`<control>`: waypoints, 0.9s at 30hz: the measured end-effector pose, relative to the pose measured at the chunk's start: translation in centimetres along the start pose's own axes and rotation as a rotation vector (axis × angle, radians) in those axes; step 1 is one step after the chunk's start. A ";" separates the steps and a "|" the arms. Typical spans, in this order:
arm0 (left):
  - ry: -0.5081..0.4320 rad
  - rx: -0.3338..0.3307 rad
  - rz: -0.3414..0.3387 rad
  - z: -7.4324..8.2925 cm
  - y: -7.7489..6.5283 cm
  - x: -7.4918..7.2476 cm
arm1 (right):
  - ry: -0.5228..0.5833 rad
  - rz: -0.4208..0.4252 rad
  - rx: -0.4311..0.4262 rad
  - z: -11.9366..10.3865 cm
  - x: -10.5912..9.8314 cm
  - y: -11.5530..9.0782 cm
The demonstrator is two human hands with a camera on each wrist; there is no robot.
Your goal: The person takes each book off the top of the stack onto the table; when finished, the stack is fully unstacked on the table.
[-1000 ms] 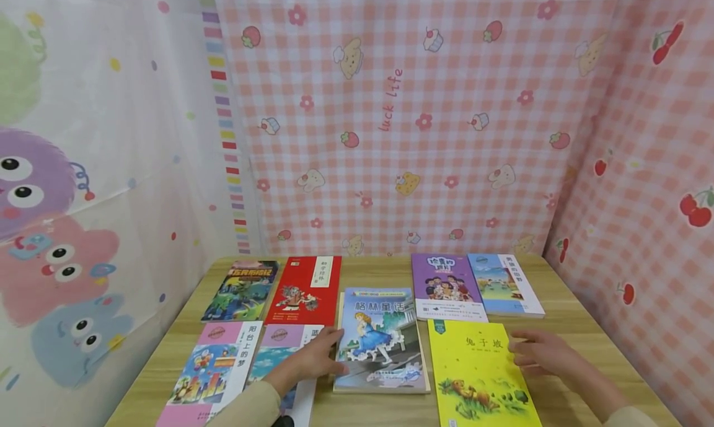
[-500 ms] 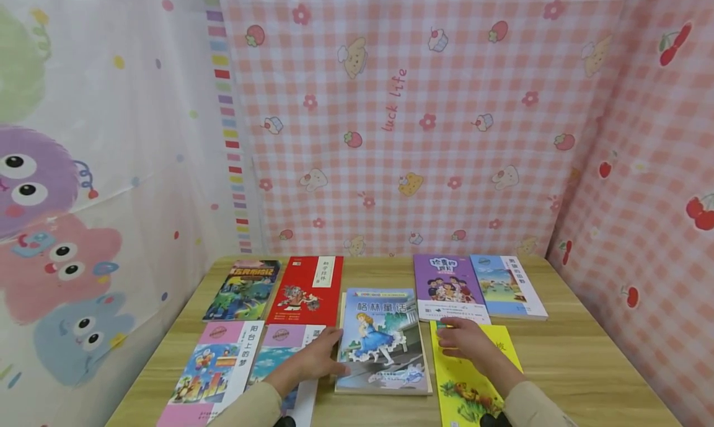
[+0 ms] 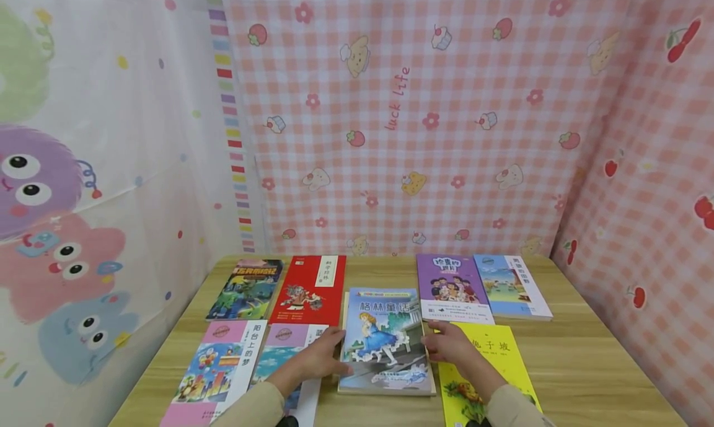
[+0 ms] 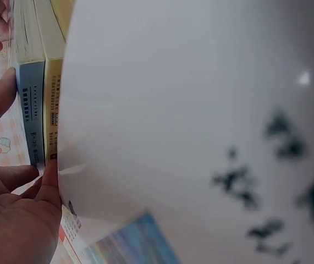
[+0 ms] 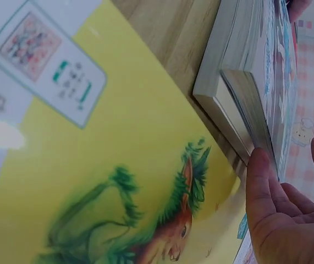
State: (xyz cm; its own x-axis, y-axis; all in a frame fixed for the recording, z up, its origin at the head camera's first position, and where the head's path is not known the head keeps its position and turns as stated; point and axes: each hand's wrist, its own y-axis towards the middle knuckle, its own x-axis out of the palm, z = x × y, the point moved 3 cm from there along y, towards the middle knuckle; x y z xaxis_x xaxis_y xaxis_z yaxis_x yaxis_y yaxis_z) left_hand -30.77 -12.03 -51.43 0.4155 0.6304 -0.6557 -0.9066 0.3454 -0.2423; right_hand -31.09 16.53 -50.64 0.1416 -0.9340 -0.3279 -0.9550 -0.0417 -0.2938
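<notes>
A picture-covered paperback (image 3: 382, 340) with a girl in a blue dress lies on top of another book, whose yellowish spine (image 4: 52, 110) shows in the left wrist view. At the stack's left side, my left hand (image 3: 315, 357) rests its fingertips and thumb against the spines. On the opposite side is my right hand (image 3: 454, 346), a finger touching the page edges (image 5: 247, 104); its thumb stands apart. This hand and sleeve cover part of a yellow book (image 3: 510, 365). Beneath my left arm lies a pink-and-blue book (image 3: 279, 352), partly hidden.
Left of the stack lie a pink book (image 3: 209, 377), a red book (image 3: 304, 290) and a dark green book (image 3: 245, 290). A purple book (image 3: 449, 284) and a blue-and-white book (image 3: 510, 287) lie at the back right. Patterned curtains (image 3: 413, 154) enclose the wooden table (image 3: 602, 352).
My right hand has moved left from the yellow book's right side, across its cover, to the stack's right edge. The left hand has stayed at the stack's left edge.
</notes>
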 end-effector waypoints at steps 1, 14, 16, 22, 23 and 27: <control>-0.001 -0.002 0.000 0.0 0.0 0.0 | 0.003 0.004 -0.003 0.0 0.0 -0.1; -0.004 -0.035 0.010 0.0 0.1 -0.1 | 0.051 0.022 0.042 -0.9 0.3 -0.4; -0.002 -0.038 0.011 0.0 0.1 -0.1 | 0.078 0.020 0.060 -0.9 0.3 -0.3; -0.021 -0.028 -0.002 0.1 -0.1 0.0 | 0.146 -0.006 0.102 -0.7 0.6 0.1; -0.025 -0.024 -0.004 0.1 -0.1 0.0 | 0.148 -0.011 0.100 -0.6 0.6 0.1; -0.027 -0.021 -0.004 0.2 -0.1 0.0 | 0.159 -0.029 0.067 -0.6 0.8 0.4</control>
State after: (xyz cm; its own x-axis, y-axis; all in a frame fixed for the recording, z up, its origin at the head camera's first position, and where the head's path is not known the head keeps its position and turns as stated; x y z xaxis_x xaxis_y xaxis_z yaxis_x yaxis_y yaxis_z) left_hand -30.66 -11.94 -51.28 0.4210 0.6473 -0.6355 -0.9060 0.3340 -0.2600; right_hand -31.49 15.55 -50.44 0.1209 -0.9773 -0.1740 -0.9309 -0.0507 -0.3618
